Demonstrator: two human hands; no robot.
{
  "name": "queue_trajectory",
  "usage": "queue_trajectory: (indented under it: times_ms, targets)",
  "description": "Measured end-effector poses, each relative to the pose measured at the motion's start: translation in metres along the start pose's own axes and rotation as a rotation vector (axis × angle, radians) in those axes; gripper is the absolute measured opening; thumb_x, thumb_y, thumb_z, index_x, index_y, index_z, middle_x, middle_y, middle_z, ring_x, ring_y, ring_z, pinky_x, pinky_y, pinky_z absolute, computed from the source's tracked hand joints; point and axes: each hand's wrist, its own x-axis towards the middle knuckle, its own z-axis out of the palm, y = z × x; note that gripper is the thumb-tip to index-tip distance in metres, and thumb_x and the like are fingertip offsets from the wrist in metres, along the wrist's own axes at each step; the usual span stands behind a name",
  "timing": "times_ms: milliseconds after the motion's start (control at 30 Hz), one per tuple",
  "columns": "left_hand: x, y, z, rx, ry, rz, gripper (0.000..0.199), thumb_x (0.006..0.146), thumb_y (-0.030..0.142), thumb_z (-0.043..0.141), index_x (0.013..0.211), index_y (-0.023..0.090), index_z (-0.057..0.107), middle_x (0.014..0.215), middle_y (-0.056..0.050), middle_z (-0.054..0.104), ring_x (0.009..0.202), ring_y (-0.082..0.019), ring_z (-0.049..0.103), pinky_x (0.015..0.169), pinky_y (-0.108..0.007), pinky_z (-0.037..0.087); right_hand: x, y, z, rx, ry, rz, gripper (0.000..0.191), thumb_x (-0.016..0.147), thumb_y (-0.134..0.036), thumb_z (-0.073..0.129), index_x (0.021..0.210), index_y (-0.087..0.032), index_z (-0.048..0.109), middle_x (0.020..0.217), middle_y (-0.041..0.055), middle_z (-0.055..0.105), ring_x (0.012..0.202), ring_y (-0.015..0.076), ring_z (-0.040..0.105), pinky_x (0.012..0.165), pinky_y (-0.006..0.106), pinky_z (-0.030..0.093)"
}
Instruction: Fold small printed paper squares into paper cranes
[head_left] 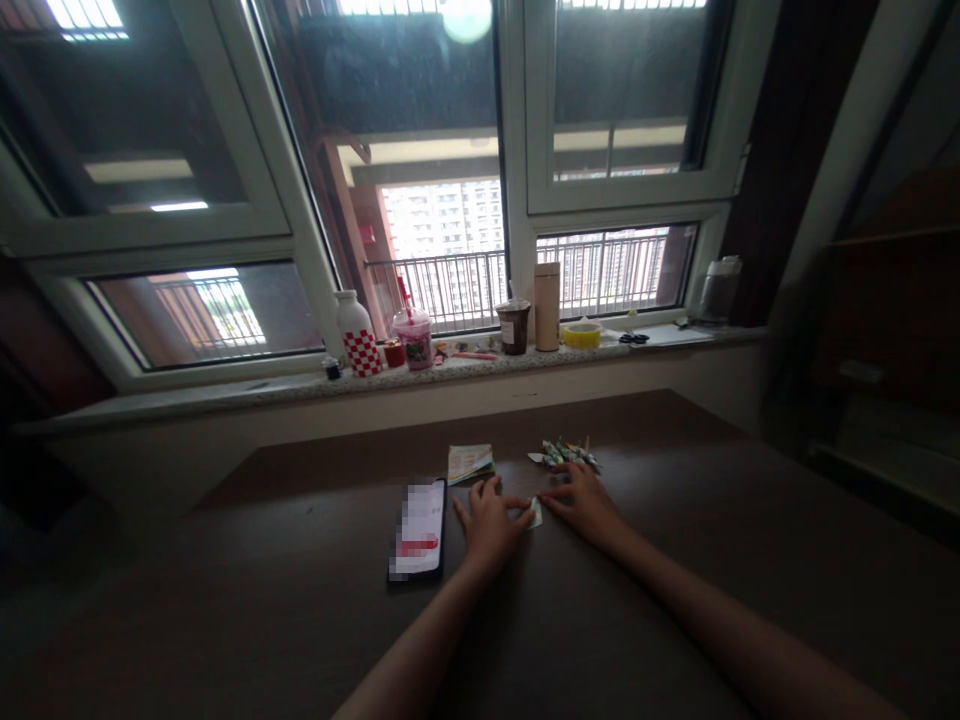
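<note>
A small pale piece of paper (535, 515) lies on the table between my two hands. My left hand (491, 528) holds its left side with thumb and forefinger, the other fingers spread over the table. From the right, my right hand (586, 505) has its thumb and forefinger pinched together at the paper's upper edge. Just beyond the right hand sits a pile of small folded paper pieces (566, 455), green and white. A stack of printed paper sheets (471, 463) lies past my left hand. Left of that hand is a phone (420, 535) with its screen lit.
The dark table (300, 640) reaches to the windowsill (300, 395). On the sill stand a checkered white bottle (358, 335), a pink cup (414, 340), a brown drink cup (514, 328), a tan flask (547, 308), yellow tape (582, 335) and black-handled scissors (634, 339).
</note>
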Motion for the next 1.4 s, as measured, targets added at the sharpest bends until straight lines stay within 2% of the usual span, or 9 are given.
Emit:
queue_trajectory:
  times_ms: [233, 367, 600, 767, 1067, 1267, 1400]
  targets:
    - [0.000, -0.001, 0.000, -0.001, 0.008, 0.013, 0.023, 0.078, 0.050, 0.065, 0.096, 0.041, 0.075, 0.146, -0.001, 0.047, 0.141, -0.032, 0.030, 0.112, -0.069, 0.004, 0.000, -0.001, 0.002, -0.044, 0.005, 0.005, 0.022, 0.083, -0.042, 0.066, 0.102, -0.037, 0.076, 0.123, 0.0090, 0.057, 0.122, 0.0299, 0.044, 0.104, 0.049, 0.038]
    - [0.000, -0.001, 0.000, -0.006, 0.012, 0.012, 0.024, 0.078, 0.050, 0.065, 0.096, 0.039, 0.076, 0.146, -0.002, 0.048, 0.141, -0.033, 0.029, 0.113, -0.069, 0.004, 0.002, -0.004, 0.001, -0.050, -0.001, 0.011, 0.022, 0.081, -0.045, 0.069, 0.098, -0.035, 0.077, 0.118, 0.0097, 0.058, 0.118, 0.0294, 0.046, 0.102, 0.047, 0.039]
    - [0.000, 0.000, 0.000, -0.023, 0.017, 0.003, 0.022, 0.078, 0.048, 0.065, 0.094, 0.038, 0.077, 0.146, -0.002, 0.049, 0.140, -0.033, 0.030, 0.112, -0.069, 0.004, 0.006, -0.011, 0.003, -0.085, 0.012, 0.042, 0.016, 0.080, -0.039, 0.070, 0.089, -0.029, 0.078, 0.113, 0.0093, 0.060, 0.118, 0.0291, 0.046, 0.100, 0.046, 0.039]
    - [0.000, -0.001, 0.000, -0.028, 0.019, 0.010, 0.023, 0.079, 0.048, 0.065, 0.096, 0.038, 0.076, 0.146, -0.002, 0.048, 0.141, -0.033, 0.030, 0.113, -0.068, 0.003, 0.005, -0.009, 0.001, -0.077, -0.009, 0.032, 0.020, 0.077, -0.041, 0.072, 0.092, -0.030, 0.076, 0.116, 0.0087, 0.059, 0.119, 0.0294, 0.047, 0.099, 0.047, 0.039]
    - [-0.001, -0.001, -0.001, -0.035, 0.023, 0.007, 0.020, 0.079, 0.048, 0.066, 0.094, 0.040, 0.076, 0.145, -0.002, 0.050, 0.140, -0.031, 0.031, 0.113, -0.068, 0.004, -0.002, -0.002, 0.000, -0.024, -0.049, -0.027, 0.040, 0.070, -0.048, 0.077, 0.105, -0.030, 0.072, 0.130, 0.0100, 0.053, 0.126, 0.0303, 0.044, 0.105, 0.047, 0.036]
    - [-0.002, -0.002, 0.001, -0.038, 0.037, 0.029, 0.021, 0.080, 0.047, 0.065, 0.096, 0.040, 0.076, 0.144, -0.001, 0.051, 0.140, -0.031, 0.031, 0.114, -0.066, 0.001, -0.004, 0.000, -0.001, -0.015, -0.053, -0.053, 0.042, 0.070, -0.048, 0.076, 0.109, -0.031, 0.070, 0.135, 0.0098, 0.050, 0.129, 0.0312, 0.042, 0.107, 0.051, 0.034]
    - [-0.002, -0.003, 0.001, -0.042, 0.037, 0.039, 0.021, 0.080, 0.048, 0.064, 0.096, 0.041, 0.076, 0.143, -0.001, 0.051, 0.140, -0.031, 0.031, 0.114, -0.066, 0.001, -0.005, 0.000, -0.002, 0.024, -0.024, -0.120, 0.040, 0.073, -0.045, 0.075, 0.109, -0.028, 0.069, 0.133, 0.0102, 0.052, 0.128, 0.0299, 0.043, 0.108, 0.050, 0.034]
